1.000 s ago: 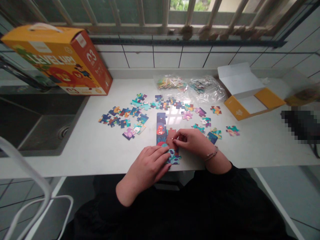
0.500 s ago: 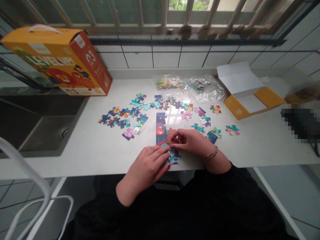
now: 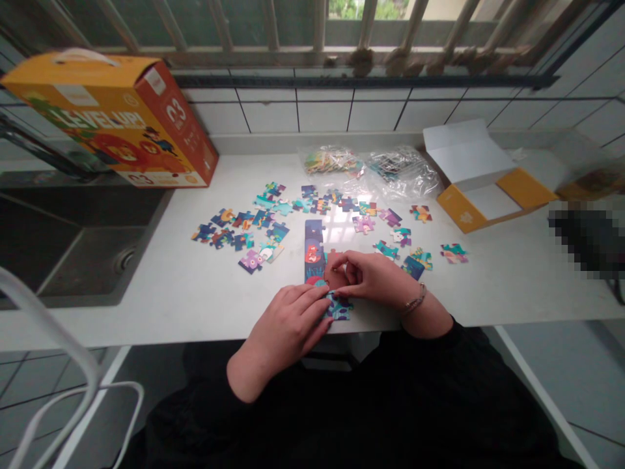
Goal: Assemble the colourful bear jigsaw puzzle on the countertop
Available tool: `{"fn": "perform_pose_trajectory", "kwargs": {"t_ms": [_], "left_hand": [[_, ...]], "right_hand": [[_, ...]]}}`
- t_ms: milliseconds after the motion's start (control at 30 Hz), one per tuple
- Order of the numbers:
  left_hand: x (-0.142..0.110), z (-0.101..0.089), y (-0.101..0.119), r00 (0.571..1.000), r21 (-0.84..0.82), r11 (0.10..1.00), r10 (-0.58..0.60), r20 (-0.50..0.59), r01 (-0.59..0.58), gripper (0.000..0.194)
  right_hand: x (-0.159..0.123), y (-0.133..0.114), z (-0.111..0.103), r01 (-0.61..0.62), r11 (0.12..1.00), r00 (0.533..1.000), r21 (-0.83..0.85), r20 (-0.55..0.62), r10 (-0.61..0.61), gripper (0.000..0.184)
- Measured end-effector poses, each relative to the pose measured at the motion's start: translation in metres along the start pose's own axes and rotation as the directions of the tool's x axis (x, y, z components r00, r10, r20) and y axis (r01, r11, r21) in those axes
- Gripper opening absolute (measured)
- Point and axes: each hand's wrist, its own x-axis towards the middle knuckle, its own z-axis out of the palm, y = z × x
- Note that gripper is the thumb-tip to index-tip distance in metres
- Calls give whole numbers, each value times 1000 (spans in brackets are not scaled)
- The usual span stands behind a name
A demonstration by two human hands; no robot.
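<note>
My left hand [image 3: 290,322] lies over the lower end of a joined jigsaw strip [image 3: 314,251], its fingers stretched out and resting on the pieces. The strip is dark blue with a red figure in a round patch. A teal and purple puzzle piece [image 3: 340,307] shows beside my left fingertips. My right hand [image 3: 368,277] has thumb and forefinger pinched at a reddish-brown puzzle piece [image 3: 334,262] against the strip's right side. Those fingers cover part of this piece, so its exact fit is hidden.
Loose puzzle pieces [image 3: 244,221] lie in an arc beyond my hands. Behind them are plastic bags of pieces [image 3: 334,161] and an opened yellow box [image 3: 469,212]. A large orange box [image 3: 180,130] stands beside the sink [image 3: 107,260] at left.
My right fingertips have shifted slightly down and toward me at the reddish-brown piece, whose upper face shows more. My left hand stays nearly still on the pieces.
</note>
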Motion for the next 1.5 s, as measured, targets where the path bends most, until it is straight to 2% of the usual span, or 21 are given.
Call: {"fn": "perform_pose_trajectory", "kwargs": {"t_ms": [233,433,600,733,900,1033,1100,1200,1500], "left_hand": [[0,0,0,1000,-13,1000,-2,7,2,31],[0,1,0,1000,-9,1000,3,8,-3,30],[1,0,1,1000,-2,1000,1,8,-1,28],[1,0,0,1000,-6,1000,5,7,-5,28],[1,-1,1,1000,-6,1000,-12,24,12,28],[2,-3,2,1000,-6,1000,-9,23,10,27],[1,-3,2,1000,-8,1000,-10,27,10,28],[0,-2,1,999,-12,1000,-13,38,14,29],[-1,0,1,999,-24,999,-25,39,26,28]], "right_hand": [[-1,-3,0,14,1000,1000,-14,1,-14,45],[-1,-5,0,-32,998,999,-54,-13,32,46],[-5,-7,4,6,997,1000,-78,-23,-8,31],[-11,-19,3,-33,968,999,-248,-10,31,23],[-22,-47,3,-93,862,993,-498,11,114,30],[-29,-72,20,-148,748,974,-647,38,226,51],[-29,-83,29,-187,721,956,-667,45,289,61],[-27,-96,38,-242,709,935,-663,36,353,65],[-24,-99,41,-250,686,931,-684,26,365,68]]}}
